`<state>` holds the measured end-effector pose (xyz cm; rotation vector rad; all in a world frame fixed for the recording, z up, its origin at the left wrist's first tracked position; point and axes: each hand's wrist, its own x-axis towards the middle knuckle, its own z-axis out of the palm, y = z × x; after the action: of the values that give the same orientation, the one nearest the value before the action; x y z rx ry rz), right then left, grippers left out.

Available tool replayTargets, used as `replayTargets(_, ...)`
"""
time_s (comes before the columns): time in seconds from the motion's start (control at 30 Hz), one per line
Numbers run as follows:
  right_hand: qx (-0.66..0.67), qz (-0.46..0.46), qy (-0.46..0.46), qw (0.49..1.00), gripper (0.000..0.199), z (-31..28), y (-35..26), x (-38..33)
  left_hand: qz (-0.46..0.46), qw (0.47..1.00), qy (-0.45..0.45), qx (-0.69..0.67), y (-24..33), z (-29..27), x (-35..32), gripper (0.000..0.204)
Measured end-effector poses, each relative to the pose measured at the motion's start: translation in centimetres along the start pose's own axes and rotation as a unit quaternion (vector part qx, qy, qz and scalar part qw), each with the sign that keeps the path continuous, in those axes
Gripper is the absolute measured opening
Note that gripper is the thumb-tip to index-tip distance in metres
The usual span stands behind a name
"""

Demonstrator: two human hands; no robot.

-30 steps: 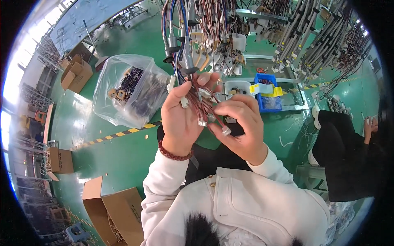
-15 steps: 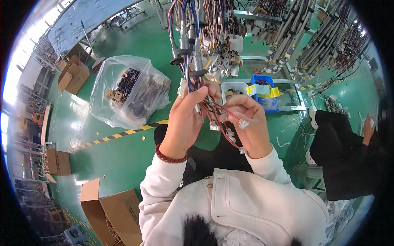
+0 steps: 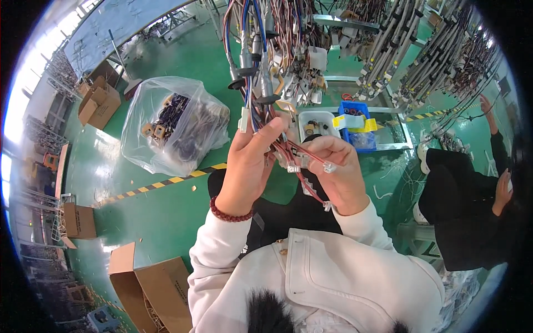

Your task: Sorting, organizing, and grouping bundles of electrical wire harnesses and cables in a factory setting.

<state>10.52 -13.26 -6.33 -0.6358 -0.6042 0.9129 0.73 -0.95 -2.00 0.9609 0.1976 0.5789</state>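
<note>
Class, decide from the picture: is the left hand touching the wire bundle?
Touching: the head view shows the left hand gripping the wire bundle, thumb across it.

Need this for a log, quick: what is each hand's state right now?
Left hand: closed around the wire bundle.
Right hand: partly closed at the red wires; whether it holds any cannot be told.

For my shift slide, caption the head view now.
Left hand grips a hanging wire bundle, right hand at its red wires tipped with pale connectors.
</note>
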Motion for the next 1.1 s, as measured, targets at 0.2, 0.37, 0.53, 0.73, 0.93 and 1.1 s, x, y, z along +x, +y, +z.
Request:
replayTargets(0.2, -0.071, -0.037, 0.048, 0.996, 0.02, 0.3, 0.1, -0.2, 0.017, 0.997, 0.062, 0.048, -0.2, 0.5, 0.0, 0.019)
replayTargets(0.37, -0.451, -0.268, 0.095, 0.846, 0.021, 0.8, 0.6, -0.3, 0.055, 0.99, 0.056, 0.114, -0.9, 0.1, 0.2, 0.02)
replayTargets(0.53, -0.464, -0.33, 0.064, 0.82, 0.022, 0.4, 0.5, 0.2, 0.069, 0.99, 0.049, 0.109, -1.3, -0.3, 0.2, 0.018)
replayTargets(0.73, -0.556, -0.346, 0.023, 0.755, 0.025, 0.9, 0.0, 0.5, 0.116, 0.976, 0.067, 0.172, -1.7, -0.5, 0.3, 0.018)
replayTargets(0.93, -0.516, -0.277, 0.01, 0.811, 0.024, -0.2, 0.6, 0.3, 0.056, 0.987, 0.069, 0.132, -0.8, -0.2, -0.2, 0.016)
replayTargets(1.1, -0.26, -0.163, 0.03, 0.951, 0.031, -1.2, -0.2, -0.2, 0.041, 0.995, 0.066, 0.055, 0.0, 0.1, 0.0, 0.015)
